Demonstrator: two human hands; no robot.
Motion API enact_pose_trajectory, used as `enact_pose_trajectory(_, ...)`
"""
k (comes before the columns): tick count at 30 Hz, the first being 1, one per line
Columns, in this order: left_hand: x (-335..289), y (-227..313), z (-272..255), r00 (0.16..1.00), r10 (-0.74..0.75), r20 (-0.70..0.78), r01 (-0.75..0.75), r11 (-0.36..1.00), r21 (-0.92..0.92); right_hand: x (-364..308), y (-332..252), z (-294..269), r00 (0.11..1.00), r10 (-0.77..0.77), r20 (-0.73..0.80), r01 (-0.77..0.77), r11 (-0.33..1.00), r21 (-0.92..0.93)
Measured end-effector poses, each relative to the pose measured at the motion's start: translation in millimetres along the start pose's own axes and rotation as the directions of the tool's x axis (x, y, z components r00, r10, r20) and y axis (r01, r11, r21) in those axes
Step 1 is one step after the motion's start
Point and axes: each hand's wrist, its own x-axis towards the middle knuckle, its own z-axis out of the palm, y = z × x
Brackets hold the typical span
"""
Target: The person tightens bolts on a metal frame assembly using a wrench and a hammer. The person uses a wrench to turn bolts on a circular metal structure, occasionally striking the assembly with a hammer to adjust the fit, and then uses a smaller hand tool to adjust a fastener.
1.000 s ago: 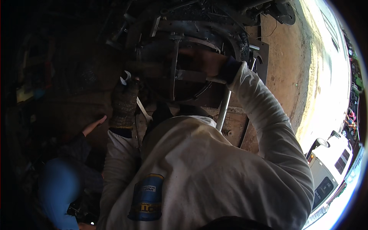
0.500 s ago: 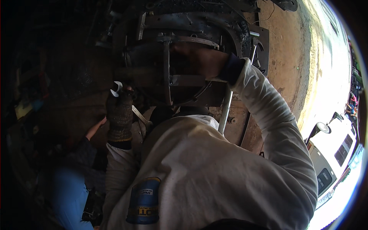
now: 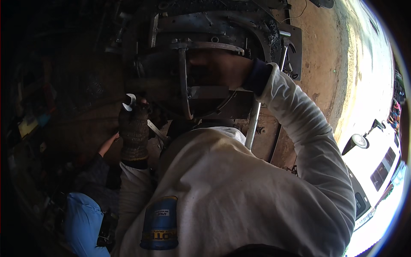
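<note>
Daylight pours in over on the right, burning the ground point(image 3: 373, 85) to white glare around the van point(image 3: 366, 160), while the far left sinks almost to black from where I stand. Of the 2 hands, the gloved left hand point(image 3: 135, 132) is in deep shadow, its wrench point(image 3: 129, 102) glinting; the right hand point(image 3: 229, 68) looks dim and blurred. Straight edges bow toward the dark rim.

Silvery open-ended wrench point(image 3: 132, 103), aslant
</note>
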Motion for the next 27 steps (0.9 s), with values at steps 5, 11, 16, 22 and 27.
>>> enact_pose_trajectory(5,0,-6,19,0.987,0.121,-0.108,-0.096,0.973,0.208,0,-7,-15,0.952,-0.205,0.226,0.25,0.949,-0.193)
enact_pose_trajectory(11,-4,-8,16,0.946,0.297,-0.13,-0.105,0.66,0.744,-1,-9,1,0.998,-0.059,-0.018,0.059,0.998,-0.01)
enact_pose_trajectory(16,-3,-10,22,0.927,0.34,-0.16,-0.108,0.648,0.754,7,-8,3,0.996,-0.075,0.052,0.087,0.956,-0.28)
enact_pose_trajectory(22,-3,-10,24,0.944,0.303,-0.127,-0.131,0.701,0.701,3,1,4,0.998,-0.015,0.066,0.023,0.991,-0.133)
enact_pose_trajectory(27,-4,-8,22,0.95,0.257,-0.175,-0.136,0.85,0.509,8,-4,3,0.995,-0.062,0.075,0.079,0.965,-0.251)
